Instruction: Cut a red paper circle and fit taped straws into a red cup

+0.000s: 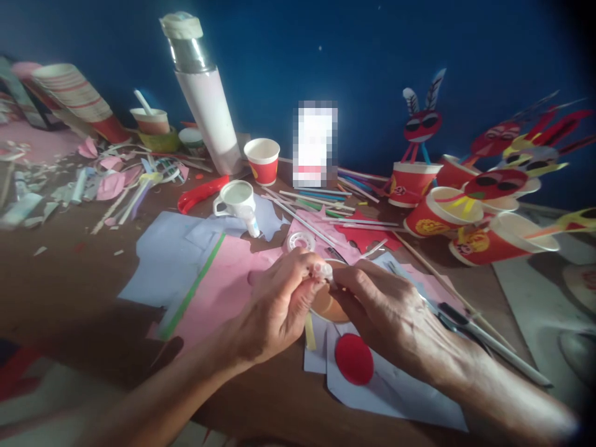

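Both my hands meet over the middle of a brown table. My left hand is closed, its fingertips pinching a small whitish, clear piece. My right hand is closed too, pinching the same piece from the other side. Under them lies an orange paper disc with a yellow strip hanging from it. A red paper circle lies just below the hands on pale blue paper. A pink sheet with a green edge lies to the left.
A white cup and glue bottle stand behind the hands, with a tape roll, a red paper cup and a tall flask. Decorated red cups fill the right. Straws, sticks and paper scraps litter the table; scissors lie right.
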A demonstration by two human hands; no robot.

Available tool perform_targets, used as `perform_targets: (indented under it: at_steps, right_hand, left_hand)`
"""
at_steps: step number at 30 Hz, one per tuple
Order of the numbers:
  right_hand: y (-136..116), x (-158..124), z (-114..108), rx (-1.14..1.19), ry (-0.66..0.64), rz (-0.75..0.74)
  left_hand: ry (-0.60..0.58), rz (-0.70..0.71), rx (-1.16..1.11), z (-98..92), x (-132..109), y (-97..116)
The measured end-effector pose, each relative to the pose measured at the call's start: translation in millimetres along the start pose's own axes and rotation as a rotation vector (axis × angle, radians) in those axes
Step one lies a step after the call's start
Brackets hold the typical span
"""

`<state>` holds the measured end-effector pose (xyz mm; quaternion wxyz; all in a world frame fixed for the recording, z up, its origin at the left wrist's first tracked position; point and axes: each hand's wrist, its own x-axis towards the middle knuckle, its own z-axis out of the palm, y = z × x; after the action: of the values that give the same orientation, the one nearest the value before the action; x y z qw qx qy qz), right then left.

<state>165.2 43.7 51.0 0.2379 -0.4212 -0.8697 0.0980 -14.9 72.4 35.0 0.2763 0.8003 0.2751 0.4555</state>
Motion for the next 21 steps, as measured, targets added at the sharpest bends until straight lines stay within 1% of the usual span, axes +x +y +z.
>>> perform_targets:
  at_steps: [7, 10, 13, 15, 17, 19, 21]
  right_hand:
    - [4.0, 2.6, -5.7, 0.062, -0.028, 0.007]
    - [6.1, -0.3, -5.6, 0.110, -0.018, -0.003]
    - [9.7, -8.0, -2.8, 0.144, 0.021, 0.017]
    - [12.4, -13.3, -1.8, 0.121, 0.062, 0.022]
    - [14.2, -16.5, -3.3, 0.067, 0.086, 0.034]
    - [14.5, -16.9, -7.6, 0.021, 0.064, 0.081]
    - [13.0, -14.6, -13.5, -0.022, 0.016, 0.136]
  left_hand:
    - [-0.040, -0.041, -0.037, -1.4, -1.3, -2.2]
    - [-0.069, -0.078, -0.053, -1.5, -0.8, -3.0]
    - [-0.108, -0.050, -0.084, -0.9, 0.9, -3.3]
    - [-0.125, -0.048, -0.072, -0.6, 2.1, -2.7]
    - [-0.125, -0.101, -0.067, -0.4, 2.8, -1.4]
    - [-0.121, -0.147, -0.097, -0.3, 2.9, -0.1]
    - [-0.120, -0.157, -0.142, 0.3, 2.3, 0.6]
